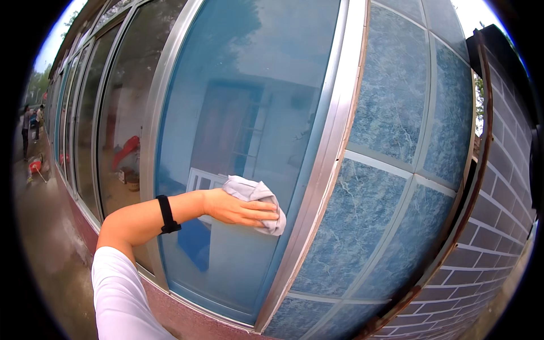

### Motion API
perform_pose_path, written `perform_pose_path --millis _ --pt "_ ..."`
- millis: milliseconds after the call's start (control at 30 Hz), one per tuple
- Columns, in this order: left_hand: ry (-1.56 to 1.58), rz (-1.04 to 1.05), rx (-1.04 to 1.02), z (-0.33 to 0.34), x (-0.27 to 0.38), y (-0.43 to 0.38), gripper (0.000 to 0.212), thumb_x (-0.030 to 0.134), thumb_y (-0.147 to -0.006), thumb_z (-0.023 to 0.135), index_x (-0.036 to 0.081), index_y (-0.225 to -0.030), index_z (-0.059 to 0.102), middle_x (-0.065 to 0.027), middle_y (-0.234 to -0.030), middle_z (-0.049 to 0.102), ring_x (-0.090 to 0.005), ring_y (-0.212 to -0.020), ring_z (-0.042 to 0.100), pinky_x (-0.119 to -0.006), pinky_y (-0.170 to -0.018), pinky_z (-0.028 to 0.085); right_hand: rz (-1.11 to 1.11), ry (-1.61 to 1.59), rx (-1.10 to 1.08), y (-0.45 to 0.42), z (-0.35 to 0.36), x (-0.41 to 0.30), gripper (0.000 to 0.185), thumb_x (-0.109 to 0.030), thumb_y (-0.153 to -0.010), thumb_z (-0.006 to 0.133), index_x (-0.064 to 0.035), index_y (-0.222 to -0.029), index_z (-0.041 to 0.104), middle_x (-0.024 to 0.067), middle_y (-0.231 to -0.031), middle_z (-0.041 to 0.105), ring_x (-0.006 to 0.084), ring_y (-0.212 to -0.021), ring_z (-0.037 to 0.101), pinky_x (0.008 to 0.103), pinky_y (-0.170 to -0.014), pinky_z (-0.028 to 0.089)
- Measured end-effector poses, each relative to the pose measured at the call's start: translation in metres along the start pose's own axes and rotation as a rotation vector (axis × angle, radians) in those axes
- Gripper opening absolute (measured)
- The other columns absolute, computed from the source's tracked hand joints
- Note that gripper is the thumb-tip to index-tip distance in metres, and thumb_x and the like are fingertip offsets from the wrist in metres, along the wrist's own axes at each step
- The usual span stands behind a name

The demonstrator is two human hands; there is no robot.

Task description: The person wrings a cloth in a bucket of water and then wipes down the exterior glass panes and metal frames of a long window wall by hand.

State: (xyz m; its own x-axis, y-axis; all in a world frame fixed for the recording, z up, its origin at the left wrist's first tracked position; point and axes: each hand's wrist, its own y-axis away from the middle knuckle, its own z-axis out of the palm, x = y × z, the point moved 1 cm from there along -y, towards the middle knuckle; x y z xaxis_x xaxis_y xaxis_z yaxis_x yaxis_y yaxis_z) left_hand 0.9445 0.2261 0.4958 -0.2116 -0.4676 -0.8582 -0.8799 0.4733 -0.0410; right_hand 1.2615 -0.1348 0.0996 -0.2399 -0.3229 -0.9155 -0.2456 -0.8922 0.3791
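My left hand (240,211) presses a folded light grey cloth (250,190) against a tall blue-tinted glass pane (238,263). The fingers lie over the cloth and point right, towards the pane's metal frame (327,123). Part of the cloth bulges out above the hand and past the fingertips. A black band (167,214) circles the forearm, and a white sleeve (119,293) covers the upper arm. In the glass a doorway, a pale lattice and a blue shape show, mirrored or behind it, I cannot tell which. My right hand is out of view.
Blue marbled tiles (382,93) cover the wall right of the frame. Beyond a rusty metal edge (463,221) stands a grey brick-patterned wall (480,263). More window panes (123,127) run off to the left. Far left, people (26,131) stand near a red object (35,166) on the ground.
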Motion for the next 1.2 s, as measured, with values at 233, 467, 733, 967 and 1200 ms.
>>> perform_pose_path --millis 233,467,733,967,1200 --pt "-0.323 -0.376 0.338 -0.066 -0.156 0.006 0.045 0.001 -0.079 0.047 0.02 -0.12 0.047 -0.0043 -0.137 0.033 -0.0253 -0.127 0.03 -0.037 -0.105 0.029 -0.017 0.026 0.06 0.0 0.032 -0.012 0.028 -0.022 -0.086 0.053 -0.0031 -0.105 0.055 0.0133 -0.091 0.062 0.0224 -0.077 0.062 0.0313 -0.068 0.052" --pt "-0.856 -1.131 0.658 -0.139 -0.318 0.123 0.039 0.004 -0.08 0.045 0.017 -0.116 0.054 -0.0104 -0.124 0.048 -0.028 -0.113 0.046 -0.035 -0.095 0.037 -0.122 -0.034 0.204 -0.022 0.076 -0.027 0.028 -0.024 -0.085 0.053 -0.0025 -0.102 0.056 0.0115 -0.088 0.063 0.0181 -0.074 0.062 0.0291 -0.065 0.051" --pt "-0.644 -1.458 0.61 -0.157 -0.38 0.108 0.027 0.015 -0.078 0.052 0.018 -0.104 0.059 -0.0102 -0.104 0.059 -0.0297 -0.096 0.057 -0.04 -0.08 0.046 -0.202 -0.038 0.32 -0.053 0.115 -0.039 0.027 -0.026 -0.085 0.055 -0.0028 -0.098 0.056 0.011 -0.083 0.063 0.018 -0.072 0.062 0.0268 -0.065 0.05" --pt "-0.522 -0.727 0.421 -0.151 -0.316 -0.035 0.041 0.008 -0.083 0.046 0.029 -0.118 0.052 -0.0026 -0.132 0.04 -0.0232 -0.122 0.036 -0.034 -0.102 0.029 -0.205 -0.026 0.311 -0.059 0.152 -0.058 0.027 -0.026 -0.084 0.057 -0.0012 -0.096 0.057 0.0095 -0.078 0.062 0.0168 -0.066 0.06 0.0262 -0.058 0.048" --pt "-0.6 -1.228 0.511 -0.17 -0.359 0.109 0.049 0.003 -0.081 0.047 0.029 -0.122 0.047 -0.0057 -0.131 0.039 -0.025 -0.118 0.04 -0.036 -0.097 0.036 -0.254 -0.064 0.389 -0.055 0.16 -0.041 0.028 -0.026 -0.084 0.057 -0.0008 -0.096 0.058 0.0093 -0.077 0.062 0.0162 -0.064 0.059 0.0268 -0.057 0.049"
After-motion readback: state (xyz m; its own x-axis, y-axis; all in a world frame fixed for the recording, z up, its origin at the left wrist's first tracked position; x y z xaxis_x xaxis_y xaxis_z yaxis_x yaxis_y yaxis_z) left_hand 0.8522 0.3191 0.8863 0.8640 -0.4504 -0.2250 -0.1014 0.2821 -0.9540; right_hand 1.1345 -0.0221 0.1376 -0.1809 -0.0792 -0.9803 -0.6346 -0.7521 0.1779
